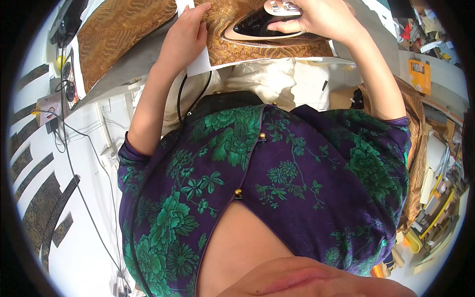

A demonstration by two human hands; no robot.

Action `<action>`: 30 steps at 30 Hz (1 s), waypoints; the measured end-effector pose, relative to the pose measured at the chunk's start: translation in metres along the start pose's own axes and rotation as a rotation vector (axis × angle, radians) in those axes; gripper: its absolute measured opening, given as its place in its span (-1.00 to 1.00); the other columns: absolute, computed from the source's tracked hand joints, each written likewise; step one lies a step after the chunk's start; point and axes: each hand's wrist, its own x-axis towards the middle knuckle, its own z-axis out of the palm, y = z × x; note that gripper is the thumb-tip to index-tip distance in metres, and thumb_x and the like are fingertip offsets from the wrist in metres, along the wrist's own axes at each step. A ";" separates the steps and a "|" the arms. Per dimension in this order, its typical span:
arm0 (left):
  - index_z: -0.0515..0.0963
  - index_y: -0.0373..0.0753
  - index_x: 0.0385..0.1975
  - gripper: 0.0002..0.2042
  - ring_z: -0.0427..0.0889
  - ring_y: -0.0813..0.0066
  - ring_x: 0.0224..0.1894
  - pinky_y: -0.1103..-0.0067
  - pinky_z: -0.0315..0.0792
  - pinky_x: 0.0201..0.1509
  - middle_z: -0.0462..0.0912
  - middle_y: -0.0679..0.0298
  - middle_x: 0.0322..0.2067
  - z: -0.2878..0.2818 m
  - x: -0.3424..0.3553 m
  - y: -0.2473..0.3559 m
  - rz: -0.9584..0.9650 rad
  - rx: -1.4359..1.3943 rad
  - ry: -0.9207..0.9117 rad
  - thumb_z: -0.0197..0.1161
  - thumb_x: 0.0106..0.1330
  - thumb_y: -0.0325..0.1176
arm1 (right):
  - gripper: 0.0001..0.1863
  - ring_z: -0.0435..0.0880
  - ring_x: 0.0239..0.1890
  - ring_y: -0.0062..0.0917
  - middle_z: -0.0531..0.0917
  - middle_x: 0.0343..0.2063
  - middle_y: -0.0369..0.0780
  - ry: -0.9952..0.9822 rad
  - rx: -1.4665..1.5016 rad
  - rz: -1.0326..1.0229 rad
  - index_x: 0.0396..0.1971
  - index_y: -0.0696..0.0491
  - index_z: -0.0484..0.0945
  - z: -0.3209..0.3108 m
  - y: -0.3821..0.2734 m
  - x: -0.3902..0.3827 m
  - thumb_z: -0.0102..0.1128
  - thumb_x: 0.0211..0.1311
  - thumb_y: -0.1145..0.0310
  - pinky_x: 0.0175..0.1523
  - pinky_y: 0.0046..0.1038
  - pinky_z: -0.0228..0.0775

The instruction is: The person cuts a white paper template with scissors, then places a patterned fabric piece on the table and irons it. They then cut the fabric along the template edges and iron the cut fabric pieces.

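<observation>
My right hand [309, 22] is closed on the handle of a cream and black iron [251, 28], which rests on gold-brown patterned fabric [316, 48] with white edges. Left of the iron, my left hand [189, 34] has bent fingers pinched on a white paper strip [199, 64] lying at the fabric's edge. Another large piece of the same fabric [121, 34] spreads to the left over a grey work surface [118, 78]. The iron's soleplate is mostly hidden against the fabric.
Black cables [85, 188] hang at the left, near dark patterned strips [37, 208]. Cream cloth [257, 79] bunches under the surface's front edge. At the right are brown fabric [415, 148], an orange packet [419, 74] and cluttered tools and scraps [435, 183].
</observation>
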 end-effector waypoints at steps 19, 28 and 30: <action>0.37 -0.14 0.37 -0.50 0.65 0.25 -0.16 0.49 0.50 0.01 0.60 0.09 0.20 -0.014 -0.001 0.001 -0.063 -0.272 -0.020 0.04 0.44 -0.61 | -0.54 0.69 -0.44 -0.10 0.67 -0.51 -0.13 0.016 -0.034 -0.040 -0.25 0.00 0.58 0.004 -0.010 0.015 0.50 0.05 -0.03 -0.35 -0.19 0.52; 0.52 -0.23 0.09 -0.66 0.67 0.21 -0.15 0.48 0.51 -0.06 0.69 0.14 0.00 -0.014 -0.019 0.009 0.048 -0.206 0.298 0.20 0.33 -0.62 | -0.52 0.68 -0.43 0.00 0.63 -0.57 0.02 -0.005 -0.072 0.089 -0.25 0.07 0.59 0.003 -0.010 0.045 0.49 0.10 -0.03 -0.30 -0.14 0.52; 0.58 -0.27 -0.11 -0.82 0.66 0.04 -0.05 0.33 0.52 0.13 0.68 0.10 -0.12 -0.017 -0.025 0.020 0.074 -0.208 0.246 0.25 0.31 -0.59 | -0.51 0.68 -0.40 0.03 0.64 -0.55 0.05 0.019 -0.088 0.073 -0.24 0.10 0.59 0.004 -0.007 0.050 0.49 0.10 -0.02 -0.29 -0.12 0.52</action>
